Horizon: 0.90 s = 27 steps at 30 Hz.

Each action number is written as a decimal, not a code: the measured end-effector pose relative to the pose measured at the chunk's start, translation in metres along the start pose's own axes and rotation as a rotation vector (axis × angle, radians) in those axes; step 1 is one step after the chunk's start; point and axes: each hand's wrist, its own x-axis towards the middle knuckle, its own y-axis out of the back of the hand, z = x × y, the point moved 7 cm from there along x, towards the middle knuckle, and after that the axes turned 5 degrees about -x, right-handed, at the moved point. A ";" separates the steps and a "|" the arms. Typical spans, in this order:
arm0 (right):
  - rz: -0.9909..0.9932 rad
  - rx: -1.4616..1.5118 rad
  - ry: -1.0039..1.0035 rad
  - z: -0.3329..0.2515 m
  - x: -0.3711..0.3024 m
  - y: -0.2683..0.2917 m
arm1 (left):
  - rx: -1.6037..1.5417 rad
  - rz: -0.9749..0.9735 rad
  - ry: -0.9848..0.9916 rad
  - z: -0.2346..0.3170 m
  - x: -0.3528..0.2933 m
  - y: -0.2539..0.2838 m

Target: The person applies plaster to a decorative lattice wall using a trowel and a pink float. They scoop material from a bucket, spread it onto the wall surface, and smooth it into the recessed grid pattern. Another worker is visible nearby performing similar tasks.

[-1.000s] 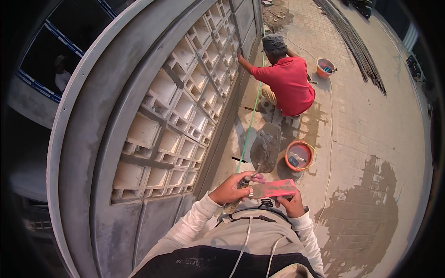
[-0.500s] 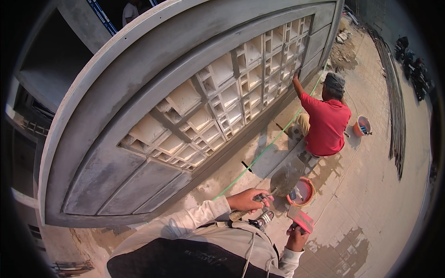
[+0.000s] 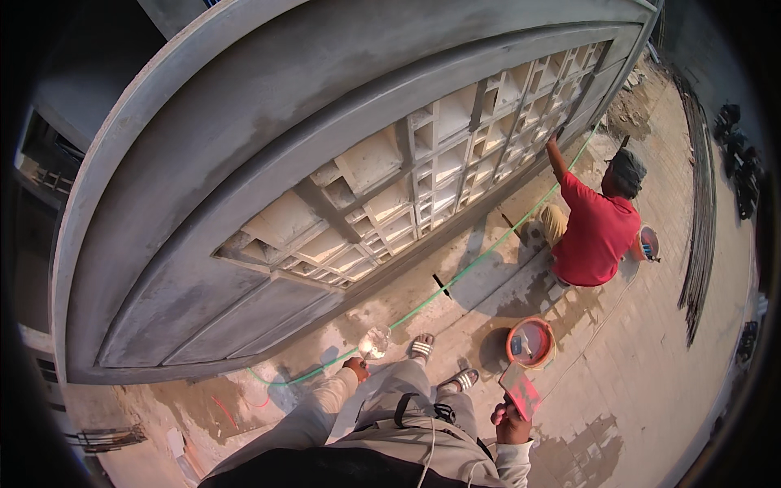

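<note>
Low beside the foot of the wall, my left hand point(image 3: 355, 368) is closed round the handle of a trowel. The trowel's blade point(image 3: 374, 342) shines in the sun, close to the green hose. At lower right my right hand point(image 3: 512, 423) grips a red plastering float point(image 3: 519, 392), which is tilted and smeared with grey. Just beyond the float stands an orange bucket point(image 3: 530, 342), with tools and something greyish inside. The grey plastered wall point(image 3: 220, 171) with its white lattice blocks point(image 3: 431, 163) curves away ahead of me.
A person in a red shirt point(image 3: 598, 236) sits ahead, one hand at the wall, with another bucket point(image 3: 647, 244) alongside. A green hose point(image 3: 468, 269) crosses the ground. Bundled rods point(image 3: 697, 211) and motorbikes point(image 3: 736, 159) line the right side. Wet patches point(image 3: 579, 451) darken the paving.
My left hand and the trowel have swung left and down from beside the bucket toward the wall base. The float is still in my right hand. My view has shifted left.
</note>
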 end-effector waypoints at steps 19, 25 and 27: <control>-0.263 0.024 -0.118 -0.011 -0.015 -0.036 | 0.392 0.220 -0.226 -0.045 0.000 -0.006; -0.252 0.114 -0.028 -0.026 -0.063 0.066 | 0.261 0.136 -0.112 -0.044 -0.042 -0.059; -0.185 0.102 0.037 -0.039 -0.089 0.126 | 0.306 0.164 -0.115 -0.058 -0.063 -0.083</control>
